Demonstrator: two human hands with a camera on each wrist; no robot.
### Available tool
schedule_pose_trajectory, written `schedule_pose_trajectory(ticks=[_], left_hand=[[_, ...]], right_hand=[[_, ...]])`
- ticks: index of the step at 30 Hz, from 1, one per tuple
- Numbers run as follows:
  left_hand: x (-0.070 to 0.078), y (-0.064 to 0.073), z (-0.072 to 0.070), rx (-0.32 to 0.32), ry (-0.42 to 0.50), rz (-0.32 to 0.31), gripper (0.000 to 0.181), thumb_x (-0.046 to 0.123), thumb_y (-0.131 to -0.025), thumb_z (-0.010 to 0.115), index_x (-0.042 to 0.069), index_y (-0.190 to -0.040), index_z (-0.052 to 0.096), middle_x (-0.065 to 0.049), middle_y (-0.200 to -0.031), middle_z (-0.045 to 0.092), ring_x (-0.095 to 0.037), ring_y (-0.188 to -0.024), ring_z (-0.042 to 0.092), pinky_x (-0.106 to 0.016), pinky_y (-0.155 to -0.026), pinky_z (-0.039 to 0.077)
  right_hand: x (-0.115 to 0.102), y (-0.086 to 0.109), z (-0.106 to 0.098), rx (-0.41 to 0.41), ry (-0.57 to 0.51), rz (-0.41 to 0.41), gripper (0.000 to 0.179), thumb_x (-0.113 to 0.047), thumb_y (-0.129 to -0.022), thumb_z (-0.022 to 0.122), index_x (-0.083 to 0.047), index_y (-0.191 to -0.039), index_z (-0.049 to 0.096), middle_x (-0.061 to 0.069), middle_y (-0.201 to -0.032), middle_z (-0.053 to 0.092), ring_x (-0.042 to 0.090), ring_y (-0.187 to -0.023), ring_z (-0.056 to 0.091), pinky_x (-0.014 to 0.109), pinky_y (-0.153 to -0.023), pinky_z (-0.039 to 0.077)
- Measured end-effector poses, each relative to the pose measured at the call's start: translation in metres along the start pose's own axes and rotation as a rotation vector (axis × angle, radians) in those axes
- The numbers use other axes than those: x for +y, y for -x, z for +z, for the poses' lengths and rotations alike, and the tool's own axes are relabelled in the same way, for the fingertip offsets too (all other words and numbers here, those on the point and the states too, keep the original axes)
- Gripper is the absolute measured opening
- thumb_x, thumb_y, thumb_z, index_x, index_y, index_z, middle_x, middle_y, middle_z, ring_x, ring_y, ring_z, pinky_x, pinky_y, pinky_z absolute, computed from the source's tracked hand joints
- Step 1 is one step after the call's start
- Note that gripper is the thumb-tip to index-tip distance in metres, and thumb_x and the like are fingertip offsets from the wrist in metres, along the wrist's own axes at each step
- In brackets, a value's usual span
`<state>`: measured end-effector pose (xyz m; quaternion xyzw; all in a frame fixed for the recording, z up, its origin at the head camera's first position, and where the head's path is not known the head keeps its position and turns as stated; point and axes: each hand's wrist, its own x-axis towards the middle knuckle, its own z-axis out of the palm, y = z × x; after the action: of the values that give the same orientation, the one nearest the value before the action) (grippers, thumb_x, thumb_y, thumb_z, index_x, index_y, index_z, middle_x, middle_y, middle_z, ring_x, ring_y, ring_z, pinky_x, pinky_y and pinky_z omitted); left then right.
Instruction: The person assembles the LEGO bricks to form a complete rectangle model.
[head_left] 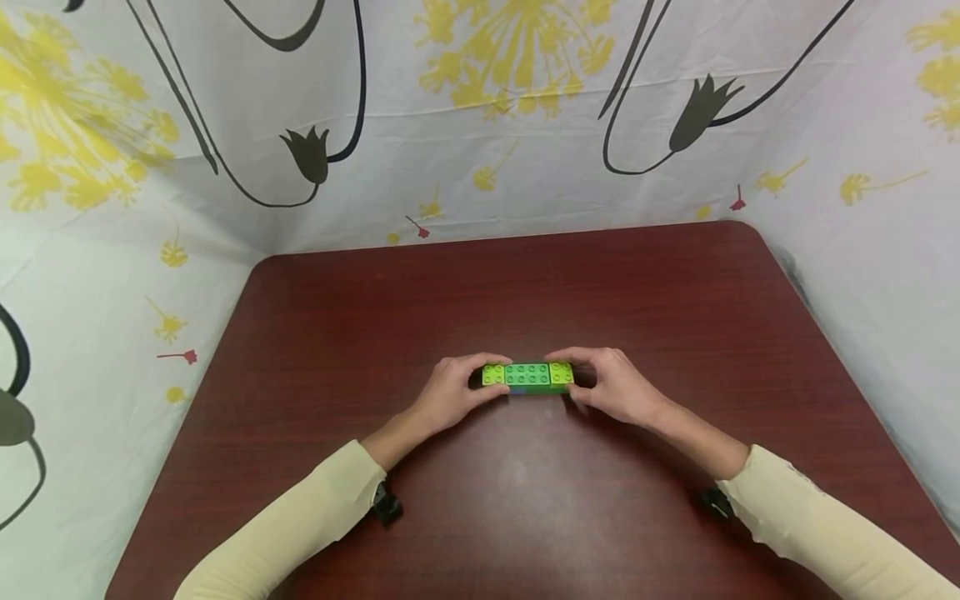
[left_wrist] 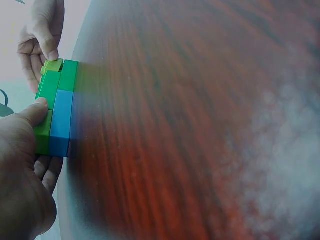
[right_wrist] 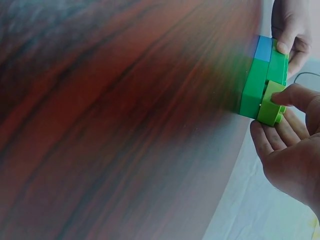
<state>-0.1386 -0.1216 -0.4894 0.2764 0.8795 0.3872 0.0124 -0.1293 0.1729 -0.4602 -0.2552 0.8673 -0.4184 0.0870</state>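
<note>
Head view: two-layer row of bricks near table centre, pinched at opposite ends by left hand and right hand. Left wrist view: blue brick below, nearer left hand. Right wrist view: lime brick atop green brick.

No lettering, numbers or brands can be read.
</note>
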Motion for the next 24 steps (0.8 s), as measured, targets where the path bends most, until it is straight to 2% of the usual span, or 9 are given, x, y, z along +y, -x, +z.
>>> schedule_pose_trajectory(ticks=[3,10,14,20,24], left_hand=[[0.0001,-0.0002,-0.0004,0.0,0.001,0.001,0.04,0.032,-0.094,0.085,0.022,-0.132,0.075,0.002,-0.121,0.077,-0.011,-0.082,0.058,-0.029,-0.079,0.05],[-0.0007,-0.0001,-0.0003,0.003,0.004,0.006,0.041,0.033,-0.094,0.085,0.022,-0.132,0.075,0.002,-0.12,0.077,-0.011,-0.082,0.058,-0.029,-0.078,0.05],[-0.0011,-0.0002,0.0001,0.0,0.001,-0.001,0.04,0.033,-0.094,0.085,0.022,-0.132,0.075,0.002,-0.119,0.077,-0.011,-0.082,0.058,-0.028,-0.078,0.05],[-0.0013,-0.0003,0.0003,-0.001,0.001,-0.001,0.04,0.032,-0.094,0.085,0.022,-0.132,0.075,0.002,-0.119,0.077,-0.011,-0.082,0.058,-0.028,-0.078,0.049],[-0.0016,-0.0001,0.0006,0.0,0.0,-0.004,0.04,0.032,-0.094,0.085,0.022,-0.132,0.075,0.002,-0.119,0.077,-0.011,-0.082,0.058,-0.028,-0.078,0.05]], right_hand=[[-0.0012,-0.0004,-0.0001,-0.007,0.007,0.001,0.049,0.009,-0.091,0.074,-0.007,-0.137,0.07,0.013,-0.128,0.072,0.016,-0.091,0.067,0.035,-0.079,0.057],[-0.0025,-0.0024,-0.0006,-0.019,0.042,0.008,0.049,0.007,-0.091,0.075,-0.006,-0.137,0.071,0.012,-0.123,0.073,0.014,-0.07,0.06,0.029,-0.065,0.051],[-0.003,-0.0041,-0.0002,-0.023,0.07,0.013,0.048,0.006,-0.09,0.077,-0.007,-0.136,0.072,0.011,-0.123,0.074,0.017,-0.079,0.061,0.028,-0.065,0.049],[-0.0042,-0.0064,-0.0019,-0.042,0.106,0.009,0.048,0.005,-0.089,0.079,-0.005,-0.135,0.073,0.012,-0.126,0.075,0.017,-0.095,0.066,0.034,-0.075,0.054],[-0.0061,-0.0086,-0.0041,-0.066,0.114,0.003,0.047,0.006,-0.089,0.079,-0.005,-0.134,0.073,0.013,-0.124,0.075,0.017,-0.093,0.066,0.035,-0.075,0.055]])
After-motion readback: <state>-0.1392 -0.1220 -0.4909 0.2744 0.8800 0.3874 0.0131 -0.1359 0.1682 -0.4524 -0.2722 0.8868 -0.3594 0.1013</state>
